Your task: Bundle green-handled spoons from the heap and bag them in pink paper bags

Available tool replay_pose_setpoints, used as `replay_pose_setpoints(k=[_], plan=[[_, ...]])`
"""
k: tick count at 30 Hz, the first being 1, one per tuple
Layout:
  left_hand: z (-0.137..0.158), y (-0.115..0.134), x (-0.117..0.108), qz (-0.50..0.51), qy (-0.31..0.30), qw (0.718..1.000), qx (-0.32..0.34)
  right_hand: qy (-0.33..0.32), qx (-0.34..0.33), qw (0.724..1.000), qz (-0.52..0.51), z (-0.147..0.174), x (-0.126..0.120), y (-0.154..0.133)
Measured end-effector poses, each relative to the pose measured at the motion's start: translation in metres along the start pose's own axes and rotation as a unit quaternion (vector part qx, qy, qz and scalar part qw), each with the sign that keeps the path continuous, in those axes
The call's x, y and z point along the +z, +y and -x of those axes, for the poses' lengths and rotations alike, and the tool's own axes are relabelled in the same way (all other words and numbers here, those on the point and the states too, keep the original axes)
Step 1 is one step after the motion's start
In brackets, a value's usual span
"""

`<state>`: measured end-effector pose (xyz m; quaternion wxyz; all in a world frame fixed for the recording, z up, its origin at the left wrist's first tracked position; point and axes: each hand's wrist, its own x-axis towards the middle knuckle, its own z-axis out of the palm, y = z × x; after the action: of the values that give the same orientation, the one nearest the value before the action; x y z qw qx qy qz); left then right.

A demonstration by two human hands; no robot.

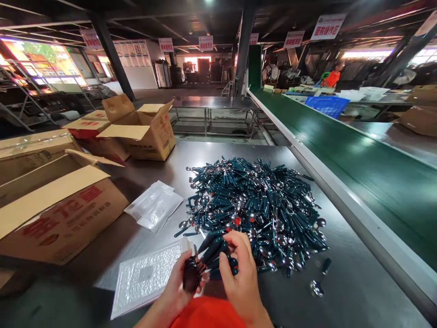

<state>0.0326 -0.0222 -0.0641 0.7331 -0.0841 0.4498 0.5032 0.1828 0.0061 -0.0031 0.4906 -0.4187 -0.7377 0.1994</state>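
A big heap of spoons with dark green handles (254,205) lies on the grey metal table (358,282). Close to me, my left hand (180,287) grips a stacked bundle of these spoons (205,262) by the bowl end. My right hand (241,271) closes over the handles of the same bundle, right at the heap's near edge. A clear bubble pouch (145,278) lies flat under and left of my left hand. One loose spoon (319,280) lies apart to the right.
A small pile of clear plastic bags (153,206) lies left of the heap. Open cardboard boxes (58,214) (143,130) stand along the left side. A green conveyor belt (358,168) runs along the right. A person in orange (332,77) stands far back.
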Motion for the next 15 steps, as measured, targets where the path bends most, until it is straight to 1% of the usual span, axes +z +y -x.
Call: replay_pose_setpoints(k=[9,12,15], plan=[[0.0016,-0.0013,0.0046,0.015,0.043,0.999,0.003,-0.006,-0.001,0.999,-0.038,-0.0036,-0.0013,-0.0003],[0.0018,-0.0024,0.0055,-0.008,0.032,0.999,-0.008,-0.010,-0.009,0.999,-0.046,-0.0062,-0.0016,0.0005],[0.0004,-0.0029,0.0059,-0.014,0.011,1.000,-0.013,-0.008,0.001,0.999,-0.050,-0.0062,-0.0013,0.0030]])
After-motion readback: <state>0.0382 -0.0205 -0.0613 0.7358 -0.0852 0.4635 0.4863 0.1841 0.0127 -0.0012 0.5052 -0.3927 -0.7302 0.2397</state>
